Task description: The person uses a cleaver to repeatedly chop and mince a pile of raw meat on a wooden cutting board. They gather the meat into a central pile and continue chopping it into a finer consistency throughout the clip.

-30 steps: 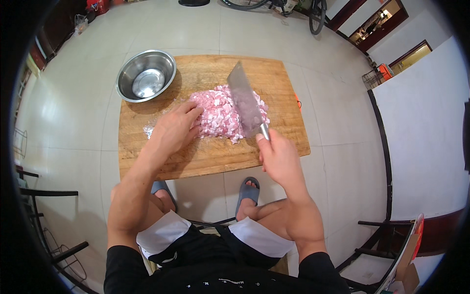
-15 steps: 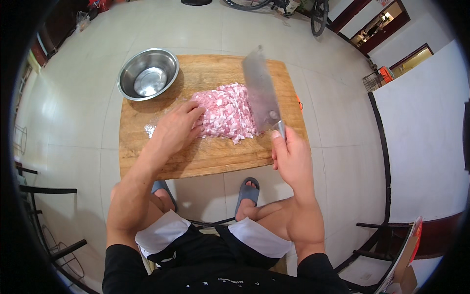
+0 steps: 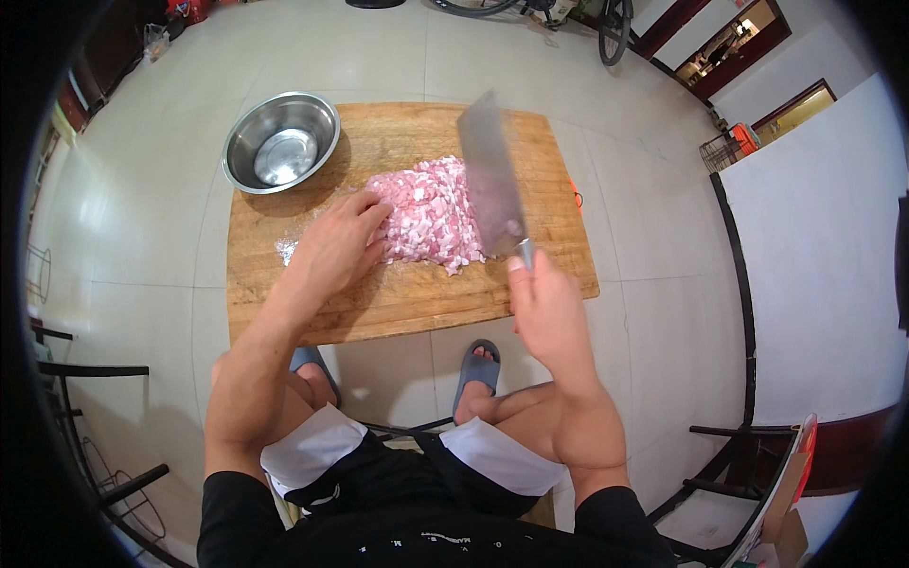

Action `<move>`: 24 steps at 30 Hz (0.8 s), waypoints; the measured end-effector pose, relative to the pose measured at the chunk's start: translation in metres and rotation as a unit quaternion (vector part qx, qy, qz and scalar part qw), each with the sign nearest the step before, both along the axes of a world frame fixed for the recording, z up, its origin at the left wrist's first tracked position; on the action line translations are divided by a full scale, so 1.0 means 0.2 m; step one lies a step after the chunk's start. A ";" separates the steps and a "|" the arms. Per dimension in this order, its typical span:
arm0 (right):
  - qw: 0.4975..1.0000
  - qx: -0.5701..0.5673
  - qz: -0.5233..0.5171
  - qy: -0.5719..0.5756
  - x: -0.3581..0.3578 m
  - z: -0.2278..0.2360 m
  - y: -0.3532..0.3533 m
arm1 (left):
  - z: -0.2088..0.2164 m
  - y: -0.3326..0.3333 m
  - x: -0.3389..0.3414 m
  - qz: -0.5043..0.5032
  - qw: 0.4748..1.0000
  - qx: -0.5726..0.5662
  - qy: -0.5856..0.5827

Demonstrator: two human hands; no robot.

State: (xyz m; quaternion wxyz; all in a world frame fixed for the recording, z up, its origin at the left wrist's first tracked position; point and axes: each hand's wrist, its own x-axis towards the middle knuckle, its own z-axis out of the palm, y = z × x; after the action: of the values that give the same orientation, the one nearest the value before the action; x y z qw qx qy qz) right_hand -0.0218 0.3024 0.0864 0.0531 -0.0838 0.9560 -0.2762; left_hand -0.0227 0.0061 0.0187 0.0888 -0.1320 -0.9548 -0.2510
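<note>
A heap of finely chopped pink and white meat (image 3: 423, 216) lies on a thick wooden cutting board (image 3: 398, 317). My left hand (image 3: 338, 237) rests against the heap's left edge, its bent fingers touching the meat and the thumb set apart on the near side. In my right hand (image 3: 550, 305) is the handle of a broad cleaver (image 3: 490, 175). The blade, slightly blurred, stands along the right edge of the meat with its tip pointing away from me. Whether the cutting edge touches the board cannot be seen.
A steel bowl (image 3: 283, 144) stands at the board's far left corner, nothing visible inside. Small scraps (image 3: 287, 250) lie left of my hand. Below the board are my feet in grey slippers (image 3: 477, 369). Black-framed furniture (image 3: 95, 369) flanks me, and a bicycle wheel (image 3: 615, 33) shows far right.
The cleaver and my right hand have shifted left, bringing the blade closer to the meat. My left hand stays at the heap's left edge. The whole view has drifted slightly.
</note>
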 end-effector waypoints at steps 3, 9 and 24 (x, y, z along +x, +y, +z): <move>0.997 0.066 0.015 0.028 -0.04 -0.13 -0.03 | 0.02 0.01 0.00 0.002 1.000 0.002 0.000; 0.996 -0.089 -0.002 -0.006 -0.03 0.05 0.02 | 0.01 0.00 0.02 0.005 1.000 0.010 -0.009; 0.989 -0.142 -0.035 -0.012 -0.03 0.06 0.04 | -0.01 0.00 0.01 0.006 1.000 0.008 0.004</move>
State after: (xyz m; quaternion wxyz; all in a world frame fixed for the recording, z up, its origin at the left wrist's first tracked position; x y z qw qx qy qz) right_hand -0.0279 0.3111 0.0978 0.0421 -0.0533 0.9088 -0.4116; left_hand -0.0214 0.0067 0.0174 0.0955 -0.1261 -0.9531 -0.2580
